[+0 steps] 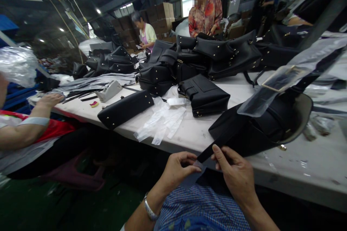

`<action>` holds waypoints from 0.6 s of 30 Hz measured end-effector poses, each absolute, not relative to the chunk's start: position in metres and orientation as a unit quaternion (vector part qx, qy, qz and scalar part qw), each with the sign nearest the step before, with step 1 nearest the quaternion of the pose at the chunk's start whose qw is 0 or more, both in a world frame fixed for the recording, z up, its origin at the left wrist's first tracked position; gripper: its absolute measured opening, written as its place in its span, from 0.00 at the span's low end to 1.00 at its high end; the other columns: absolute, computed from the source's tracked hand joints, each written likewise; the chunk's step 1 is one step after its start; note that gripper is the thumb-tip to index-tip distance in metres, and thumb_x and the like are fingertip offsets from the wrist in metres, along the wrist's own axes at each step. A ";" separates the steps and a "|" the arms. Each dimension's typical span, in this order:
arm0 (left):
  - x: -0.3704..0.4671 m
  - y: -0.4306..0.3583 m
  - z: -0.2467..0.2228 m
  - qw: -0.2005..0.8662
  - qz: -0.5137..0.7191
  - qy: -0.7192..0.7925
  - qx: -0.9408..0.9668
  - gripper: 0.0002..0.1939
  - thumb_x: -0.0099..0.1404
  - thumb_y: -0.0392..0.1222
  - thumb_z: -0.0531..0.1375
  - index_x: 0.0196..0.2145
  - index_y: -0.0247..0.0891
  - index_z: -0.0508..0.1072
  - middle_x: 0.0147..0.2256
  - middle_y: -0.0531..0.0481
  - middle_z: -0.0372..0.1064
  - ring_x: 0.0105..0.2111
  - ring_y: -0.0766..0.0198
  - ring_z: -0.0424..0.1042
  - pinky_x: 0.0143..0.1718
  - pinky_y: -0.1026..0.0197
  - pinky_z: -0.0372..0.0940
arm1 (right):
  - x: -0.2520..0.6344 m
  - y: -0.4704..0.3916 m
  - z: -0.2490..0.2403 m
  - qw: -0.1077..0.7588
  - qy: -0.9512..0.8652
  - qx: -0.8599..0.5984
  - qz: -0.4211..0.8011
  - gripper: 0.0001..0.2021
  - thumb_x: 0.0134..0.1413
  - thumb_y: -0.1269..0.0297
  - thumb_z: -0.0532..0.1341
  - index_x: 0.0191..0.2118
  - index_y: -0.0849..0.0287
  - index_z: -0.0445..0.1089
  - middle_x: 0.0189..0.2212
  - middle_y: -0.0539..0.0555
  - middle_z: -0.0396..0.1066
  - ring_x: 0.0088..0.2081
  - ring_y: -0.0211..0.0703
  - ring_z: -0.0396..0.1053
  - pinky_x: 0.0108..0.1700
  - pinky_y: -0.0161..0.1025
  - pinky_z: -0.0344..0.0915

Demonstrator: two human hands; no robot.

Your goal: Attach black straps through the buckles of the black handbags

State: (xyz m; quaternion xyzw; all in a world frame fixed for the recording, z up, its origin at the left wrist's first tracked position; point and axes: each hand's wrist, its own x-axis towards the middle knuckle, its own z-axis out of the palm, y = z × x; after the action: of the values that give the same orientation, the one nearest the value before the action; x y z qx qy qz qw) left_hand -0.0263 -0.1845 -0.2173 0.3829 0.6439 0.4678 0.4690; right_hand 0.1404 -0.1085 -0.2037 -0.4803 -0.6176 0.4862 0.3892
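A black strap point(210, 152) runs down from the black bag point(246, 135) at the table's front edge. My right hand point(235, 173) pinches this strap between thumb and fingers. Just to its left, my left hand point(180, 169) is closed at the strap's lower end, thumb and fingers on a thin translucent sheet point(191, 181) that hangs over my lap. Plastic film point(271, 97) with a gold-coloured buckle frame point(282, 78) covers the bag's upper strap. The bag lies tilted, its light-lined opening facing right.
White film strips point(164, 119) lie between a black bag point(126, 108) and another bag point(206, 95). More bags point(225, 52) are piled behind. A tape dispenser point(110, 91) stands left of them. A person's arm point(29, 126) is at the far left; two people point(204, 16) stand across the table point(298, 173).
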 end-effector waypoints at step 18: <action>-0.025 -0.186 -0.222 0.487 0.492 0.637 0.338 0.13 0.51 0.35 0.70 0.36 0.32 0.80 0.30 0.44 0.81 0.31 0.57 0.79 0.34 0.62 0.70 | 0.145 -0.110 -0.203 0.383 -0.639 -0.487 0.456 0.21 0.58 0.46 0.62 0.22 0.57 0.71 0.14 0.46 0.65 0.18 0.36 0.64 0.23 0.32 0.59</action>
State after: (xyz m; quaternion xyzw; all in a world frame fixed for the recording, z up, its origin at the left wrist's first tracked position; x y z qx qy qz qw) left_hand -0.0253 -0.1859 -0.2221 0.3383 0.6368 0.4925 0.4874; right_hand 0.1446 -0.1096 -0.2032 -0.4870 -0.6389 0.4563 0.3827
